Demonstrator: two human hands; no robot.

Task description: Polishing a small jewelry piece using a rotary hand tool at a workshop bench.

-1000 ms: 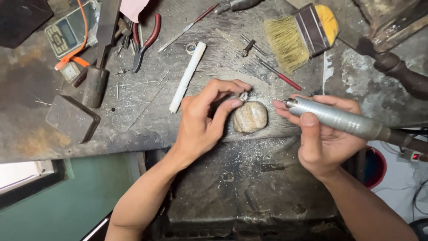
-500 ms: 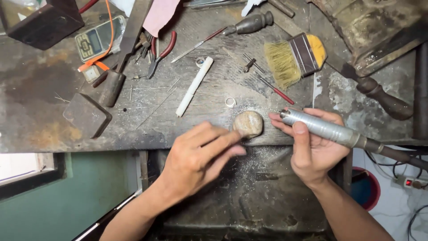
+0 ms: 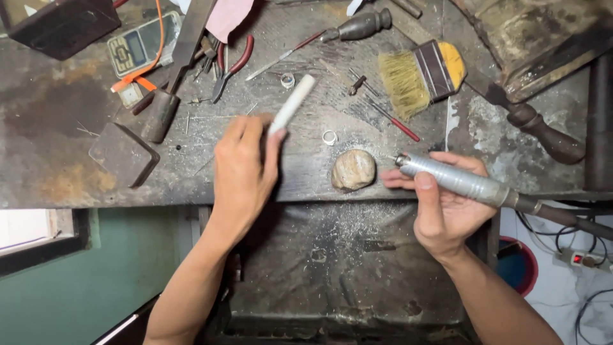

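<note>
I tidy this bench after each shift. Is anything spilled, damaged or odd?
Pale filings and dust are scattered across the bench around the stone and the small ring. The wood is scratched and stained. Nothing looks broken or tipped.

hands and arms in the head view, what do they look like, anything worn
Both are bare. The left hand and the right hand show no gloves, rings, watch or bands, and both forearms are uncovered as far as the bottom edge of the picture, with no sleeve in sight. The fingers are slim and the nails short. No markings or tattoos can be made out on either arm.
</note>
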